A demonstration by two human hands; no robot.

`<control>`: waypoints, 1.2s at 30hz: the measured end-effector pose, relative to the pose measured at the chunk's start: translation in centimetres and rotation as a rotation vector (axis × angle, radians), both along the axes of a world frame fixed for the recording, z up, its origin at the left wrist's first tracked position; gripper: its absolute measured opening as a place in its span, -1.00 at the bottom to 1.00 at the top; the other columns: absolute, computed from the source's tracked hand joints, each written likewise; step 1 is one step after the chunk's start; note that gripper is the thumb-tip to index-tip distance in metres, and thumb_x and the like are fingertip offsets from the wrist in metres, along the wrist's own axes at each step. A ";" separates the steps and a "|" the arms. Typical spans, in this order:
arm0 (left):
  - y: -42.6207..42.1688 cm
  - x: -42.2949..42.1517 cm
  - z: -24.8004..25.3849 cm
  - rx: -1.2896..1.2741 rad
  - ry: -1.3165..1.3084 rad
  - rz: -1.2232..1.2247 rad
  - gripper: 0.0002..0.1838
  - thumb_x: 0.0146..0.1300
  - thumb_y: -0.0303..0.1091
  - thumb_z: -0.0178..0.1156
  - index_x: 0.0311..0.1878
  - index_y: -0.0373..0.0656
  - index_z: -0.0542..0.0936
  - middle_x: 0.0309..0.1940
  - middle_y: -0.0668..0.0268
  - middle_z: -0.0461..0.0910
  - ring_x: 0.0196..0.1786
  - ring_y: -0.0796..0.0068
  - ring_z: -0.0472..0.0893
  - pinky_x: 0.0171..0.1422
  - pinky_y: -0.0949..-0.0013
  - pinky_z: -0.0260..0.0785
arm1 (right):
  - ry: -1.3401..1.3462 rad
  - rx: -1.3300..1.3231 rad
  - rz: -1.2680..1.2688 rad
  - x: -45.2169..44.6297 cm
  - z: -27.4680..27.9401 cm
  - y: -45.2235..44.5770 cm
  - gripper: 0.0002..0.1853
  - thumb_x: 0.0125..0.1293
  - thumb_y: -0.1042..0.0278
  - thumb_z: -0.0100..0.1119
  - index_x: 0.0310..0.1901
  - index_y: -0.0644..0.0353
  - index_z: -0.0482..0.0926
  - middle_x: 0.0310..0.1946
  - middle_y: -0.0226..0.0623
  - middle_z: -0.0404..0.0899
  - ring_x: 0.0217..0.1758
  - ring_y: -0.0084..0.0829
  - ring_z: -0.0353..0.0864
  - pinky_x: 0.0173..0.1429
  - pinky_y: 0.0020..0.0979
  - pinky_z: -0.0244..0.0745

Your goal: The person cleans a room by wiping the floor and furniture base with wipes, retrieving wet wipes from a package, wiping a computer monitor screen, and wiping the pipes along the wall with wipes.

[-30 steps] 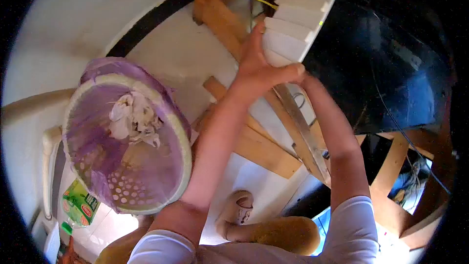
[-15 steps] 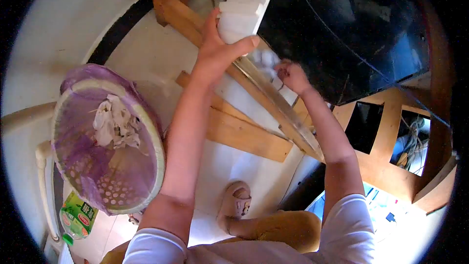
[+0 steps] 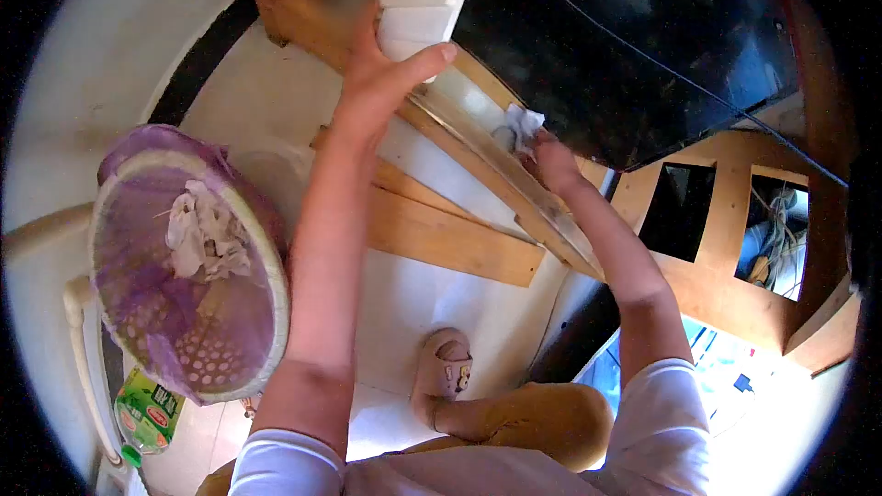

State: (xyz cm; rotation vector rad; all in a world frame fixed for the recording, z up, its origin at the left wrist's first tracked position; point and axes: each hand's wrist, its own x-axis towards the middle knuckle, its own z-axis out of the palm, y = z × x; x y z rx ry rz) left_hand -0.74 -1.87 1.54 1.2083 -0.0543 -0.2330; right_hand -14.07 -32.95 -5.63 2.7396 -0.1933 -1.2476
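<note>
My left hand (image 3: 381,83) is closed around the near end of a long white piece with stepped ridges (image 3: 418,23), thumb along its right edge. In my right hand (image 3: 554,163) is a crumpled white tissue (image 3: 525,122), pressed against the wooden frame close below a glossy black panel (image 3: 634,46). Part of the tissue and the fingertips are hidden. Between my two hands runs a narrow wooden rail (image 3: 478,156), its edge dusty-looking.
A purple bin (image 3: 280,303) with crumpled tissues (image 3: 209,234) stands left of my left arm, a green-labelled bottle (image 3: 147,413) beside it. A wooden board (image 3: 450,241) lies below the rail. Wooden compartments with cables (image 3: 781,230) are at right. A cord (image 3: 634,46) crosses the black panel.
The view has shifted slightly, so most things sit a little further left. My right hand has moved along the frame with the tissue, which now shows more clearly. My left hand keeps its hold.
</note>
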 end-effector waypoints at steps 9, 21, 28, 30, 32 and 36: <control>0.4 0.3 -1.0 0.001 0.009 -0.049 0.10 -0.19 -0.11 0.47 0.38 -0.32 0.07 0.16 0.04 0.30 0.20 0.25 0.37 0.20 0.29 0.30 | -0.341 0.146 -0.281 -0.7 -1.5 0.1 -0.22 0.21 -0.08 0.10 0.31 0.37 0.21 0.34 -0.01 0.16 0.44 -0.11 0.07 0.43 -0.29 0.11; 0.2 0.4 -1.1 0.068 -0.017 -0.056 0.18 -0.21 -0.08 0.48 0.40 -0.39 -0.01 0.26 -0.04 0.18 0.27 0.19 0.30 0.27 0.28 0.26 | 0.032 -0.272 0.223 -1.8 -2.2 -2.1 -0.56 0.30 0.00 -0.04 -0.06 0.19 0.62 0.02 -0.14 0.53 0.27 -0.24 0.31 0.28 -0.28 0.22; 0.4 0.3 0.2 0.066 -0.044 -0.128 0.17 -0.21 -0.09 0.47 0.39 -0.43 0.01 0.26 -0.05 0.19 0.28 0.19 0.30 0.29 0.27 0.24 | -0.290 0.602 -0.638 -3.2 -0.5 -2.5 -0.75 0.25 0.26 0.10 -0.19 0.24 0.63 -0.16 -0.19 0.61 -0.12 -0.35 0.60 -0.09 -0.34 0.48; 0.4 0.4 -0.7 0.065 -0.029 -0.092 0.17 -0.21 -0.10 0.47 0.38 -0.43 0.01 0.25 -0.05 0.20 0.28 0.19 0.30 0.29 0.27 0.24 | -0.602 0.510 -0.732 -3.3 -1.6 -3.8 -0.75 0.19 0.38 0.19 -0.10 0.26 0.60 -0.20 -0.25 0.61 -0.32 -0.36 0.62 -0.15 -0.31 0.48; 0.0 0.3 -1.3 0.052 -0.020 -0.062 0.17 -0.21 -0.10 0.47 0.38 -0.44 0.01 0.25 -0.05 0.20 0.28 0.19 0.30 0.29 0.26 0.23 | -0.710 0.433 -0.453 -3.1 -2.3 -3.3 -0.74 0.21 0.36 0.19 -0.09 0.27 0.60 -0.18 -0.23 0.60 -0.30 -0.34 0.61 -0.15 -0.31 0.48; 0.0 0.6 -1.9 0.110 -0.039 -0.016 0.16 -0.20 -0.10 0.47 0.38 -0.44 0.01 0.25 -0.04 0.20 0.28 0.19 0.30 0.30 0.26 0.23 | -0.771 0.357 -0.153 -0.6 -6.2 -2.1 -0.72 0.24 0.39 0.16 -0.03 0.28 0.57 -0.07 -0.19 0.58 -0.20 -0.29 0.60 -0.12 -0.33 0.49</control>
